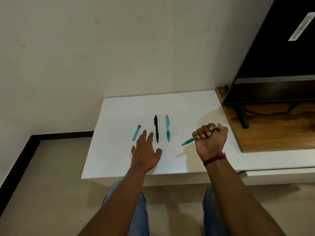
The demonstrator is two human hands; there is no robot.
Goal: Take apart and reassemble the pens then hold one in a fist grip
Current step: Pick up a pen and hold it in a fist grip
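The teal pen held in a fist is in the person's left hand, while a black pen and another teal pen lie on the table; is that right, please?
Not quite: in the head view the right hand grips the teal pen, not the left hand. The black pen and other teal pen lie on the table.

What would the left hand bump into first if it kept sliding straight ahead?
Probably the black pen, lying just right of the left hand; the teal cap sits off to its left.
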